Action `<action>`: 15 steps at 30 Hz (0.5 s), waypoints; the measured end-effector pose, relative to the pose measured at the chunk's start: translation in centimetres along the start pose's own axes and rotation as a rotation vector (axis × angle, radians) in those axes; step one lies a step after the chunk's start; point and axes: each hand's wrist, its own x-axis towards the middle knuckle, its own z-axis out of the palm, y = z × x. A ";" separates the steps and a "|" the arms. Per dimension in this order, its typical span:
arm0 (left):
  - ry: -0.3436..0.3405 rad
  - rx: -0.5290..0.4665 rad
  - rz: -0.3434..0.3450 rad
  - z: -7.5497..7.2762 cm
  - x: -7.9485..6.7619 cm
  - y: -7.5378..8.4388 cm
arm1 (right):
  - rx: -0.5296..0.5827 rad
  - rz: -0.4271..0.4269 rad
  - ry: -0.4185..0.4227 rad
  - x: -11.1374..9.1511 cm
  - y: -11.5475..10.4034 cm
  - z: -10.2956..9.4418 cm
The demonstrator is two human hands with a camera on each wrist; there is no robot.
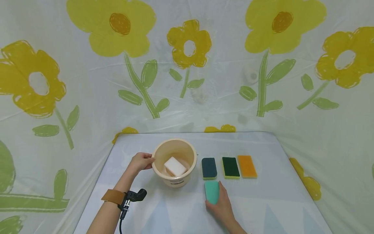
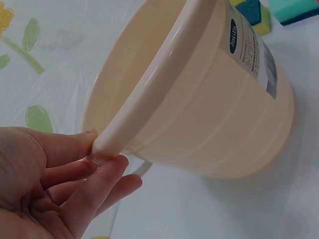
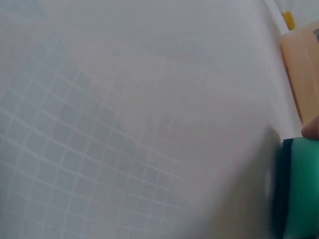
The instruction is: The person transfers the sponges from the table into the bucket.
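A cream plastic bucket (image 1: 189, 152) stands on the table, with a white sponge (image 1: 175, 166) lying inside it. My left hand (image 1: 142, 162) pinches the bucket's rim on its left side, thumb at the rim and fingers beneath, as the left wrist view shows up close. In my right hand (image 1: 221, 205) is a teal sponge (image 1: 211, 191) with a dark layer on one face, gripped by its sides. This sponge (image 3: 303, 191) shows at the right edge of the right wrist view, with one fingertip on it; most of that hand is out of frame there.
Right of the bucket lie a dark blue sponge (image 1: 209, 167), a dark green sponge (image 1: 230, 167) and an orange sponge (image 1: 247, 166) in a row. A pale cloth covers the table (image 1: 263, 201). Behind it hangs a flower-printed curtain (image 1: 222, 81). A strapped wrist camera (image 1: 136, 195) trails a cable.
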 end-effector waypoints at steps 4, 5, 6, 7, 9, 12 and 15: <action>-0.001 -0.002 0.000 0.0 0.1 -0.1 | -0.011 -0.042 0.035 0.3 -0.9 -1.1; 0.000 -0.003 -0.001 0.0 0.1 -0.1 | -0.008 -0.054 0.042 0.6 -1.4 -1.6; 0.001 -0.001 -0.002 0.0 0.2 -0.1 | -0.005 -0.066 0.045 0.9 -2.1 -2.3; 0.003 -0.002 -0.003 -0.1 0.2 -0.1 | 0.001 -0.084 0.048 1.4 -3.0 -3.1; 0.009 -0.004 -0.009 -0.1 0.1 0.0 | 0.012 -0.119 0.043 2.5 -5.1 -4.8; 0.006 0.001 -0.007 -0.1 0.1 0.1 | 0.018 -0.195 0.011 4.6 -8.8 -7.6; 0.004 0.011 -0.007 0.0 0.1 0.2 | 0.003 -0.271 -0.065 7.0 -12.5 -9.5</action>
